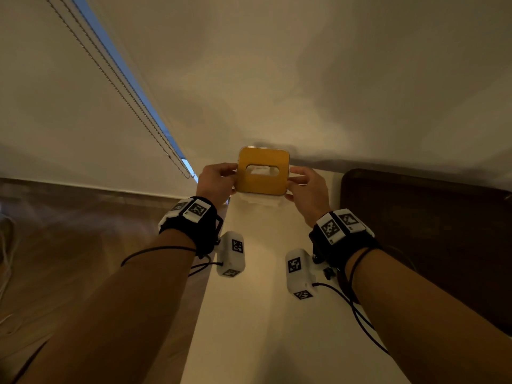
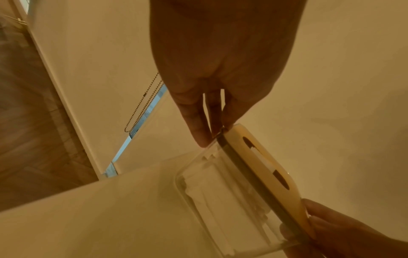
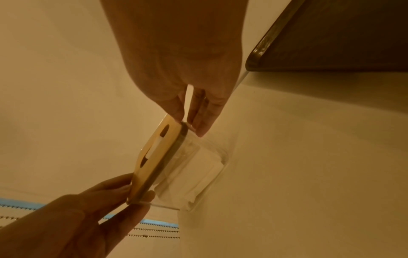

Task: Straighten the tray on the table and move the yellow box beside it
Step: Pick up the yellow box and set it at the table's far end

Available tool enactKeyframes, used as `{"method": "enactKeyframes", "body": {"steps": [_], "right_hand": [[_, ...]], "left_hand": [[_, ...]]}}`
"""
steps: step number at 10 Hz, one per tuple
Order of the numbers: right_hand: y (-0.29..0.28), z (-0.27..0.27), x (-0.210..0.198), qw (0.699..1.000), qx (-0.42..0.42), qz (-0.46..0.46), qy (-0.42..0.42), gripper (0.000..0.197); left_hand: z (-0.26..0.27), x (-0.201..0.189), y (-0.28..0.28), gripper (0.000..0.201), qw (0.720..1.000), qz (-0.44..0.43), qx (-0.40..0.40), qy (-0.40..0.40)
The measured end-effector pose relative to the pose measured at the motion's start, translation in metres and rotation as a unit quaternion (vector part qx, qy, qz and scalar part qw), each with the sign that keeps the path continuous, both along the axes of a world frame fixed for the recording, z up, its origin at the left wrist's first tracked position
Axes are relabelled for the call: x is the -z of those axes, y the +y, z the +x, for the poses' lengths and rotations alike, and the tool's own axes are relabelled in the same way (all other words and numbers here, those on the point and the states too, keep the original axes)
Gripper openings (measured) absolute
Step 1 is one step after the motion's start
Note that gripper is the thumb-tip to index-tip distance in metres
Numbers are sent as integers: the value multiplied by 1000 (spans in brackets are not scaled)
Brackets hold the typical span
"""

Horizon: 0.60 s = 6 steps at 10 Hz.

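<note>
The yellow box (image 1: 261, 178) is a clear napkin holder with a yellow slotted lid, white napkins inside it. It sits at the far end of the white table (image 1: 257, 300), close to the wall. My left hand (image 1: 219, 180) pinches its left edge and my right hand (image 1: 300, 187) pinches its right edge. In the left wrist view the left hand's fingertips (image 2: 204, 139) meet the lid's corner on the yellow box (image 2: 260, 167). The right wrist view shows the box (image 3: 159, 157) held the same way by the right hand's fingertips (image 3: 200, 129). The dark brown tray (image 1: 426, 231) lies to the right, apart from the box.
A wall rises just behind the box. A window blind with bead chains (image 1: 116, 87) hangs at the left, and wooden floor (image 1: 69, 245) lies below the table's left edge. The tray's glossy rim (image 3: 260, 50) is near my right hand.
</note>
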State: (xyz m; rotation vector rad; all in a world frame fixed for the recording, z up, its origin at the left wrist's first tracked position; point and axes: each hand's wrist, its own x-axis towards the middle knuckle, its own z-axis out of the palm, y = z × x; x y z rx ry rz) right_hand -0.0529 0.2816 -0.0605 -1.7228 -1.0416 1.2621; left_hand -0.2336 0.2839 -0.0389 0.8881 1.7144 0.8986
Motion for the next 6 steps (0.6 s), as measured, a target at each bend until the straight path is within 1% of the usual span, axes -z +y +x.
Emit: {"method": "enactKeyframes", "body": {"steps": [2,5,6], "right_hand": [[2,-1,1,1000,6,-1,0,30],[2,-1,2,1000,2,6,-1,31],[0,-2,2,1000,3,-6,-12,33]], "left_hand": [[-5,5,5,43,1000,-11,4,16],[-6,9,7,43,1000,-8,15,15],[-10,8,6,44,999,-1,16,29]]}}
